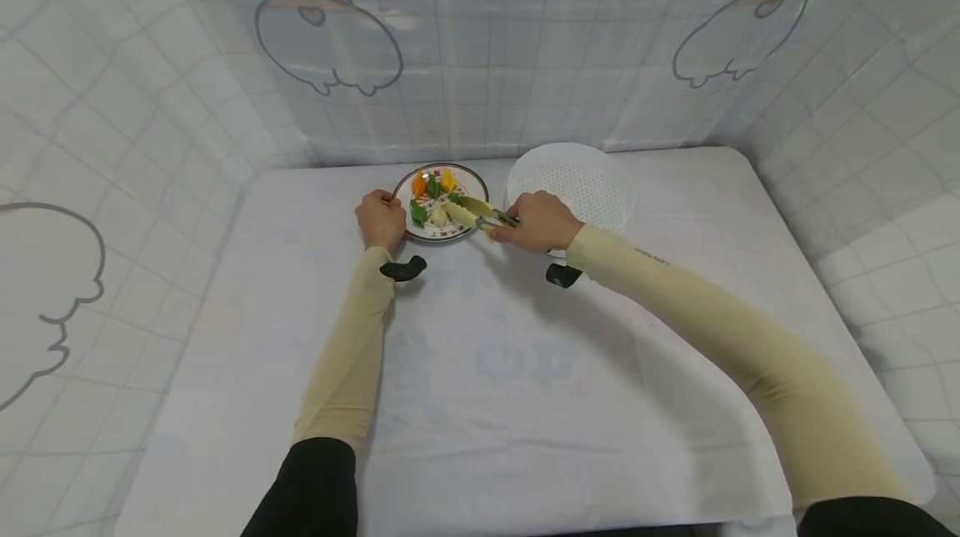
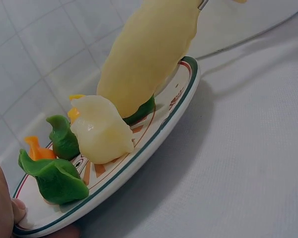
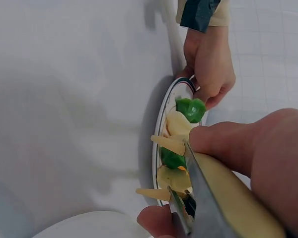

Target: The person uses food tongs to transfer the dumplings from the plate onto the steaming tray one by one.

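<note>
On the left, my left hand [image 1: 381, 221] pinches the near-left rim of a patterned round plate [image 2: 144, 161], with the thumb over the edge. Small model dumplings lie on it: a green dumpling [image 2: 59, 181], a cream dumpling [image 2: 102, 130], an orange dumpling [image 1: 418, 184] and a yellow dumpling [image 1: 447, 180] among them. My right hand [image 1: 542, 222] grips a pair of metal tongs [image 3: 201, 191] with cream scalloped tips. The tips reach over the plate's right side, spread apart, and one partly hides the dumplings in the left wrist view.
Just right of the plate stands a white round perforated tray [image 1: 566, 174], partly behind my right hand. A white cloth [image 1: 480, 404] covers the table. Tiled-pattern curtains [image 1: 517, 45] with cartoon animals hang behind and at the sides.
</note>
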Demonstrator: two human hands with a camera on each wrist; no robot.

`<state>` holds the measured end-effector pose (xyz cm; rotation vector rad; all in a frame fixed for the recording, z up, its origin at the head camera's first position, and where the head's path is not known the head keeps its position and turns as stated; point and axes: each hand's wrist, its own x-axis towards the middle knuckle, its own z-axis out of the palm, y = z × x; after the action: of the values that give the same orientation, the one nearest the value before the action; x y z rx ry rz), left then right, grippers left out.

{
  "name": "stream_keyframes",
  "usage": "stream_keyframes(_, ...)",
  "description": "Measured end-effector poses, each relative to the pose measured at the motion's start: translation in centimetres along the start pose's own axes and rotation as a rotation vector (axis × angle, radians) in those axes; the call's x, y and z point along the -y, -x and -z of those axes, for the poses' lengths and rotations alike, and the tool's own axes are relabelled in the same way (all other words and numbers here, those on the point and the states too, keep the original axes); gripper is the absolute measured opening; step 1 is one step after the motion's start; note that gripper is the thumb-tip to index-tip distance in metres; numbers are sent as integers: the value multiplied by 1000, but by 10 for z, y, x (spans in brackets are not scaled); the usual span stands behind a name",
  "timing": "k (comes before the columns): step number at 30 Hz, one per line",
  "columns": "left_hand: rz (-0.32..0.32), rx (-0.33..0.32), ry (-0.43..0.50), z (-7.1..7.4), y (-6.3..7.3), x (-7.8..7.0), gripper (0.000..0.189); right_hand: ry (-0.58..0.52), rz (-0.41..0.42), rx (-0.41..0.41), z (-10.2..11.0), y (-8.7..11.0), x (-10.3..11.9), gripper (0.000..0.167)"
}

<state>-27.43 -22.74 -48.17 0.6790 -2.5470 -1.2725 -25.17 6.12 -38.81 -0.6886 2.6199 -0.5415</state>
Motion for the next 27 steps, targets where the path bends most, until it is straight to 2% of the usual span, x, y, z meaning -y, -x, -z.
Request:
stream_keyframes(8, -5, 5, -5, 1, 0, -1, 29, -12, 26, -7, 1, 1, -1, 43)
stream_keyframes(17, -2, 16, -1, 2, 2, 2, 29, 22, 45, -37, 3, 6, -4, 43)
stream_keyframes(27, -17, 14, -3, 2, 4, 2, 27, -54, 70, -19, 23, 18, -4, 37)
